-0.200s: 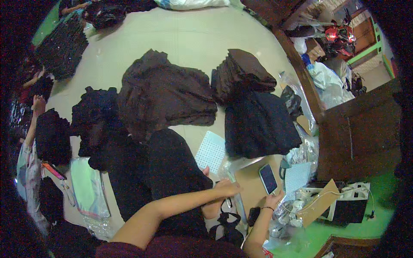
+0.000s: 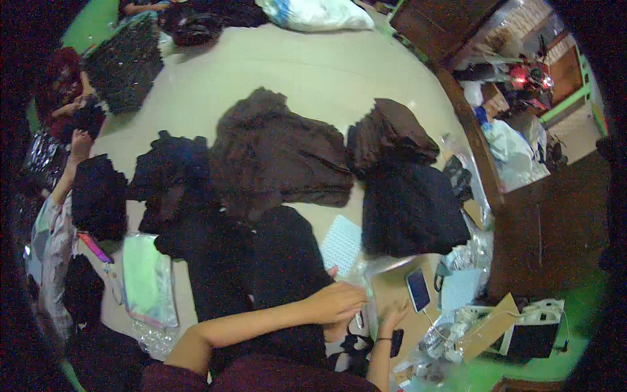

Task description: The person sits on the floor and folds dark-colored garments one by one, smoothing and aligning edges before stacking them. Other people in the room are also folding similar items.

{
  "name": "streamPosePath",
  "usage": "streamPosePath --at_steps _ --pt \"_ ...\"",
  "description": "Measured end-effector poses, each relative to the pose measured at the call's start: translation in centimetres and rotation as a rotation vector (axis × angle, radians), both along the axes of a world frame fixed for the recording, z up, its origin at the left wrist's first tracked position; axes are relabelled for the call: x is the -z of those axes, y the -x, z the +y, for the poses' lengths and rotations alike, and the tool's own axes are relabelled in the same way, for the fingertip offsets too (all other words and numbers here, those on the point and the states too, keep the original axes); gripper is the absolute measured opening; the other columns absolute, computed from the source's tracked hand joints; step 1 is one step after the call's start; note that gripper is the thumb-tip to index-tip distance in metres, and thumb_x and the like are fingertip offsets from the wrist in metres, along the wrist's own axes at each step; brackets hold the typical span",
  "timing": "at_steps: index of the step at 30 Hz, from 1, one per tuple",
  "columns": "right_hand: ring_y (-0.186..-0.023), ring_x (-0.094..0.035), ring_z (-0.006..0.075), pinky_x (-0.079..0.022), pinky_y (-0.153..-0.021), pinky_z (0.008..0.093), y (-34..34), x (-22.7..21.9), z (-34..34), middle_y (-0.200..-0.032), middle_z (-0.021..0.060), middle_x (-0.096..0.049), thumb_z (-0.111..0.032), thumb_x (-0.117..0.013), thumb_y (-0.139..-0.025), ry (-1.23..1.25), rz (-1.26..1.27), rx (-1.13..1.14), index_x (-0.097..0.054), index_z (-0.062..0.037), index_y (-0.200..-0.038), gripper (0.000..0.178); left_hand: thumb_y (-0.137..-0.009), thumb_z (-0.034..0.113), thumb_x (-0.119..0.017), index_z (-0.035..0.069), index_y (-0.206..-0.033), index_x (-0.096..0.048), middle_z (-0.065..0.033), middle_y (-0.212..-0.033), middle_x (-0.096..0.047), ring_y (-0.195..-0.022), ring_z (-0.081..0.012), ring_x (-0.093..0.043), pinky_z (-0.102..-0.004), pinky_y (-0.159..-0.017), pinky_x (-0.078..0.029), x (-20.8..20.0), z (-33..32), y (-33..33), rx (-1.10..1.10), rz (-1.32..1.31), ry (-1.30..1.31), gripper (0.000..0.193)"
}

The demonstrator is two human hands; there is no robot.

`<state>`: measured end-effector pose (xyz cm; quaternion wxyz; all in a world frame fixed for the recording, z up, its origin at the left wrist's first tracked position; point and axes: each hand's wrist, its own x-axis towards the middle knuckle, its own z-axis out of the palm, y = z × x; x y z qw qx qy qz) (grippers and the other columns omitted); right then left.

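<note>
My left hand (image 2: 345,302) reaches across from the left, over my bent leg (image 2: 287,261) in black cloth. Its fingers point right, beside the edge of clear plastic on a brown cardboard sheet (image 2: 390,285); they are too blurred to show a grip. Over the lower part of that cardboard is my right hand (image 2: 392,316), a dark band at its wrist, fingers loosely apart with nothing seen in them. A phone (image 2: 418,289) with a dark screen and a cable lies just right of it. A small dark object (image 2: 396,342) sits by my right wrist.
Stacks of black cloth (image 2: 415,209) and brown cloth (image 2: 284,153) lie ahead. A pale blue perforated sheet (image 2: 341,244) is near my foot. Plastic wrapping and a white-and-black box (image 2: 529,330) stand right. Another person's arm (image 2: 68,173) is at the left, by a green packet (image 2: 149,281).
My right hand has moved left, away from the phone's lower end. My left hand stays near the plastic edge. The whole view has shifted, with things appearing farther right and lower.
</note>
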<state>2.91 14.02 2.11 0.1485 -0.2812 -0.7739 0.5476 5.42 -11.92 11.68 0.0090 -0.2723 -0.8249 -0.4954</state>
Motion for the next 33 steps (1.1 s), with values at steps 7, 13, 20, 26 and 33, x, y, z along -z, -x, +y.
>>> streamPosePath --at_steps 7,13,20,26,33 --pt "-0.109 -0.038 0.0242 -0.028 -0.093 0.0317 0.0 -1.8 -11.1 -0.115 0.0145 -0.043 -0.014 -0.041 -0.083 -0.274 -0.061 -0.846 -0.042 0.0008 -0.112 0.032 -0.079 0.030 -0.046 0.022 -0.120 -0.039 -0.0031 -0.127 -0.034 -0.115 -0.0239 -0.033 -0.0460 -0.095 -0.021 -1.4 -12.0 -7.2 -0.301 0.184 0.464 0.042" --pt "-0.108 -0.040 0.0210 -0.026 -0.094 0.0276 1.5 -2.0 -14.6 -0.115 0.0135 -0.044 -0.030 -0.031 -0.089 -0.040 -0.175 -1.085 -0.040 0.0048 -0.115 0.045 -0.076 0.029 -0.050 0.019 -0.119 -0.040 -0.0064 -0.129 -0.031 -0.116 -0.0272 -0.032 -0.0501 -0.094 -0.018 1.0 -15.8 -7.0 -0.606 0.104 0.488 0.045" --pt "-0.112 -0.034 0.0330 -0.012 -0.094 0.0502 -1.7 -1.3 -11.8 -0.114 0.0175 -0.046 -0.039 -0.033 -0.085 -0.780 -0.494 -0.676 -0.047 -0.0200 -0.115 0.038 -0.065 0.021 -0.061 0.003 -0.118 -0.034 -0.0181 -0.127 -0.026 -0.120 -0.0342 -0.020 -0.0483 -0.095 -0.018 5.6 -28.3 -1.5 -1.196 -0.052 0.697 0.063" --pt "-0.103 -0.044 0.0224 -0.028 -0.092 0.0304 -2.1 -4.3 -12.0 -0.106 0.0138 -0.051 -0.019 -0.043 -0.084 -0.439 -0.187 -0.741 -0.048 0.0012 -0.107 0.032 -0.054 0.036 -0.072 0.026 -0.123 -0.032 -0.0162 -0.131 -0.019 -0.122 -0.0366 -0.010 -0.0583 -0.093 -0.009 7.7 -33.9 -0.8 -1.244 -0.531 0.887 0.081" --pt "-0.100 -0.047 0.0202 -0.034 -0.087 0.0281 4.5 -7.5 -17.2 -0.106 0.0119 -0.051 -0.010 -0.042 -0.083 -0.070 0.028 -0.744 -0.048 0.0031 -0.105 0.026 -0.064 0.022 -0.059 0.006 -0.118 -0.035 -0.0192 -0.131 -0.020 -0.123 -0.0374 -0.009 -0.0543 -0.096 -0.007 6.9 -33.2 3.3 -1.556 -0.592 0.968 0.061"
